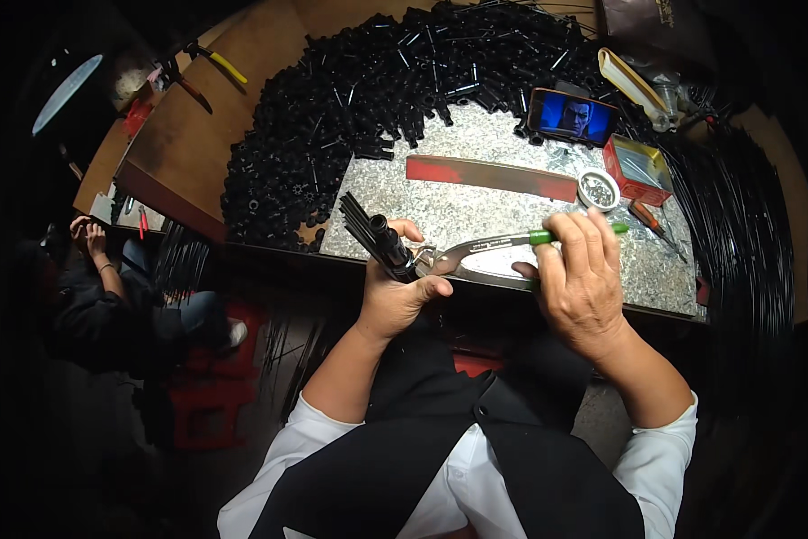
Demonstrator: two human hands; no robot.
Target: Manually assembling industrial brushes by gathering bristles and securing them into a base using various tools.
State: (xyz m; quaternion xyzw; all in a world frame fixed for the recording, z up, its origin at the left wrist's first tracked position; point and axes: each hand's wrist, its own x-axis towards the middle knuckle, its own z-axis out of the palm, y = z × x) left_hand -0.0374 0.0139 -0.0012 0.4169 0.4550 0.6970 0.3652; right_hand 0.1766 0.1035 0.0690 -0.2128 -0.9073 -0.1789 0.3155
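Left hand point(393, 292) grips a bundle of thin black rods point(372, 232) upright at the bench point(476, 211) edge. Right hand point(579, 274) closes around green-handled metal pliers point(498, 251), jaws touching the bundle. Beyond it, a red box point(637, 169) holds metal bits.

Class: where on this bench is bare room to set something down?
Free: the speckled metal sheet between the red strip and the shears. Crowded: the black tube pile behind and left, and the far right corner around the red box.

The right hand point(582, 274) hides the shears' point(485, 254) green grips, and the small tin's point(598, 189) contents at upper right are too small to tell.
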